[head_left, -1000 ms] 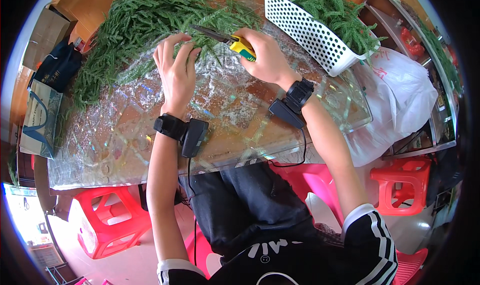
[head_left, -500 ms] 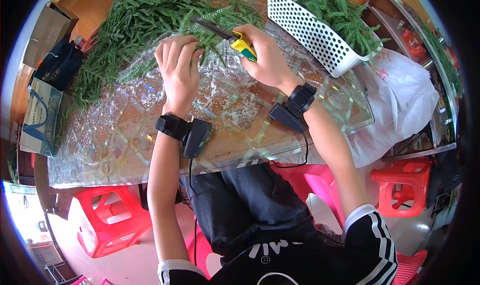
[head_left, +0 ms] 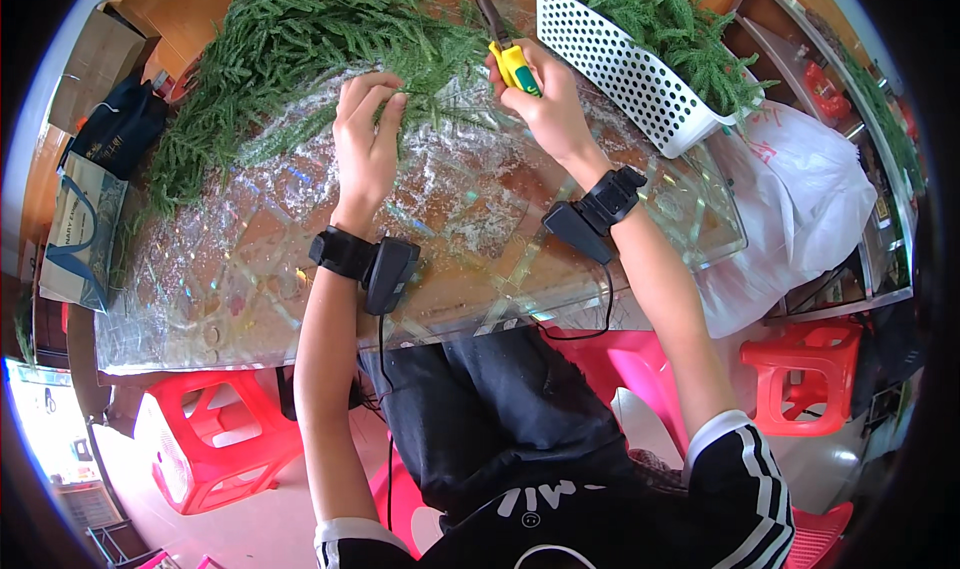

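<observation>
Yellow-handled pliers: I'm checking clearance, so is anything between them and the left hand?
Green sprigs show between the left hand and the pliers in the right hand; whether they rise high enough to block is unclear.

A: How is the room lit?
B: A glaring bright area [head_left: 50, 419] is seen at the left edge; whether a door or a window is shown cannot be told.
A: What furniture is placed here?
B: The brown counter [head_left: 250, 309] is covered with a clear, patterned sheet. A red stool [head_left: 235, 456] is set at the left, another red stool [head_left: 800, 347] at the right, and a pink seat [head_left: 635, 364] is placed between them.
A: And elsewhere?
B: Shelving [head_left: 775, 44] is ranged along the right, and light is reflected off the pale floor [head_left: 280, 534].
</observation>
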Action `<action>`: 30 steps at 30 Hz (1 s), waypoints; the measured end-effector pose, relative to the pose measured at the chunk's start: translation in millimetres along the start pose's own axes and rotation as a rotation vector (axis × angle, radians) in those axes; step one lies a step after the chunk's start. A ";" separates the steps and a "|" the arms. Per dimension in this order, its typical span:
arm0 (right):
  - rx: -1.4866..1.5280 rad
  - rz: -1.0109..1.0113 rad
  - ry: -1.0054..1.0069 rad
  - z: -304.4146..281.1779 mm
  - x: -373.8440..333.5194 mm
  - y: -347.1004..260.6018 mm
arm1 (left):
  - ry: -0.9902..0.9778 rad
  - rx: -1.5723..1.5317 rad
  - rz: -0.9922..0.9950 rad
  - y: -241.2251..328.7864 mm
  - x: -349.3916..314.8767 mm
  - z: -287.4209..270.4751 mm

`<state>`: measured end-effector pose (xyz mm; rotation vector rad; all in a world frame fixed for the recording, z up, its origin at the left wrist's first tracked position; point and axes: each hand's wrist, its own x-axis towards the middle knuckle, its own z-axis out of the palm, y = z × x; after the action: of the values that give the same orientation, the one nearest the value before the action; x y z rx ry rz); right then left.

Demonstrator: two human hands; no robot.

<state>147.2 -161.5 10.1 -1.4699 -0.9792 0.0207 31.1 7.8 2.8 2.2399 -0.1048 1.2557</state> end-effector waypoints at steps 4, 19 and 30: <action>-0.110 0.033 0.072 -1.6 1.8 5.2 | 0.047 -0.037 -0.046 -3.4 0.4 -2.1; -0.589 -0.216 -0.148 2.7 -3.1 1.8 | 0.192 -0.005 -0.219 -8.5 -0.2 -1.7; -0.563 -0.143 -0.135 0.4 -2.5 -0.2 | 0.176 -0.014 -0.165 -6.4 -0.1 0.3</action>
<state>145.4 -162.6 8.9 -1.9218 -1.2629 -0.2838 33.4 12.9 -0.2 2.0691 0.1347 1.3487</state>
